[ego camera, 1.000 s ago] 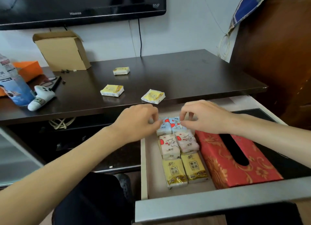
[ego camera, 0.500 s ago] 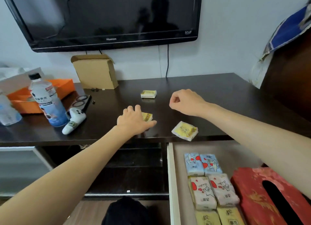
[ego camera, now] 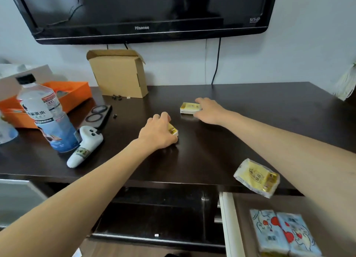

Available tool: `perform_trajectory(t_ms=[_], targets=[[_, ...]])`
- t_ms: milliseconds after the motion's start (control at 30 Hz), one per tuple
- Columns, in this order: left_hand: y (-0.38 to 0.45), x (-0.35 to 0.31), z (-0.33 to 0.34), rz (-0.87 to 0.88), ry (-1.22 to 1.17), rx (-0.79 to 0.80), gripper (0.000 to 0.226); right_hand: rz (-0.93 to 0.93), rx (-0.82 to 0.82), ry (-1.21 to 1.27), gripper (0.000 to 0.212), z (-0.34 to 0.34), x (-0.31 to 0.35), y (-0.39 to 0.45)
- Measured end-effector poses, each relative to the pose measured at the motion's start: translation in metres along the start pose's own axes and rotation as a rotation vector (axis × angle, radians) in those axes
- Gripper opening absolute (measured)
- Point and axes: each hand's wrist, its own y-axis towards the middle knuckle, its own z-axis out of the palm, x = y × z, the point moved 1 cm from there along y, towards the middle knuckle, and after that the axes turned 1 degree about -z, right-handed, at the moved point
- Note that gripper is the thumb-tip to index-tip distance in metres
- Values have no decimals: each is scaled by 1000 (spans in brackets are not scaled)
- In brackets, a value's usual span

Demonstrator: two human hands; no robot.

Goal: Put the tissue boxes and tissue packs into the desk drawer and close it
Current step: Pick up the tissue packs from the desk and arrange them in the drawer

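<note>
Both hands are out over the dark wooden table point(ego camera: 240, 110), each on a small yellow plastic-wrapped tissue pack. The left hand point(ego camera: 159, 132) is curled down over the nearer yellow pack point(ego camera: 172, 130), fingers closed around it so that only one corner shows; it looks gripped, though the hand hides most of it. The right hand point(ego camera: 209, 110) lies flatter, its fingertips touching the right end of the farther yellow pack point(ego camera: 189, 108), not yet closed on it.

A third yellow pack point(ego camera: 257, 176) lies at the table's front edge, under the right forearm and nearer the body than either hand. Below it the open pale drawer point(ego camera: 227, 224) already holds two blue-and-red printed packs point(ego camera: 283, 233).

To do this step well, the right hand should slide thumb and fingers onto opposite long sides before lifting, as the slick wrap could slip from a one-sided touch. Both hands should then lift clear, draw back toward the body, and watch the forearm does not knock the edge pack off.
</note>
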Motion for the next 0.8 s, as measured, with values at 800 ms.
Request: perform_trajectory(t_ms=[800], targets=[[-58, -64, -1, 196, -116, 184, 90, 32, 37, 63, 72, -70, -80, -114]])
